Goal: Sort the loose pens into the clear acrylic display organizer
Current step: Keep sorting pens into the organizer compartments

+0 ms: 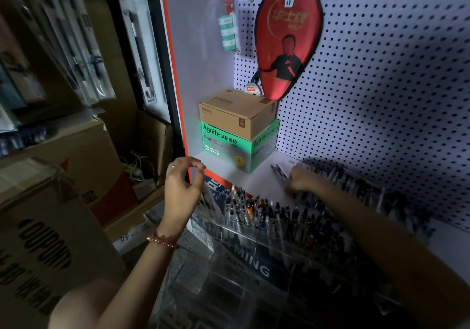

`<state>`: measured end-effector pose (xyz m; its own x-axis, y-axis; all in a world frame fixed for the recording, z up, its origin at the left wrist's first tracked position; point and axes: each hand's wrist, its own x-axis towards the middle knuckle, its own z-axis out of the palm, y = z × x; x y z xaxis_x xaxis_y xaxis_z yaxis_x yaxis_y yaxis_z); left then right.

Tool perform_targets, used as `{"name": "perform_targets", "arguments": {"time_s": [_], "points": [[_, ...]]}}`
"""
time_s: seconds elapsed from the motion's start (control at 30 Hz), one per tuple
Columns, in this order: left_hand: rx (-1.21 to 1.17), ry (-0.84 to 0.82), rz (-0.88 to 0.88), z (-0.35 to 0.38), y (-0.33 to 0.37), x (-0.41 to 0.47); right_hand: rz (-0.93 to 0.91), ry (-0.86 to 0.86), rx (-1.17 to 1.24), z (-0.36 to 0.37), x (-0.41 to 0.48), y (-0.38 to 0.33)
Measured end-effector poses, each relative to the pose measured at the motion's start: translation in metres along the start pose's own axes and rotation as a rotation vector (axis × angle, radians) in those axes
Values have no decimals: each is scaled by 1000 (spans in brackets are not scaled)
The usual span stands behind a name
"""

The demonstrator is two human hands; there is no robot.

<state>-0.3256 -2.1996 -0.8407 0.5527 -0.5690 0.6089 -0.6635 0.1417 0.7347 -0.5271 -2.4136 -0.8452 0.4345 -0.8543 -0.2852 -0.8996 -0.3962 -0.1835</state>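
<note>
The left hand (181, 186) hovers half-curled and empty over the clear organizer's (254, 250) left edge. The blurred right hand (302, 180) rests curled among loose pens (338, 178) on the far shelf (256, 176); its grip cannot be told.

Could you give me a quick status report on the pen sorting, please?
Left hand empty, fingers curled, above organizer. Right hand blurred, among loose pens on shelf. Nothing blocking.
</note>
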Motion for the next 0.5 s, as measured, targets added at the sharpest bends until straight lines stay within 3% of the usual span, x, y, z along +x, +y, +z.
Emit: {"name": "perform_targets", "arguments": {"time_s": [0.13,0.27,0.4,0.5], "points": [[82,-36,142,2,16,4,-2,7,-58,4,-3,-8],[64,-119,192,11,32,10,-32,40,46,2,0,-3],[-23,-152,159,26,54,12,-54,-14,188,-11,-3,7],[-144,-226,69,39,68,13,-57,38,372,-30,-11,9]]}}
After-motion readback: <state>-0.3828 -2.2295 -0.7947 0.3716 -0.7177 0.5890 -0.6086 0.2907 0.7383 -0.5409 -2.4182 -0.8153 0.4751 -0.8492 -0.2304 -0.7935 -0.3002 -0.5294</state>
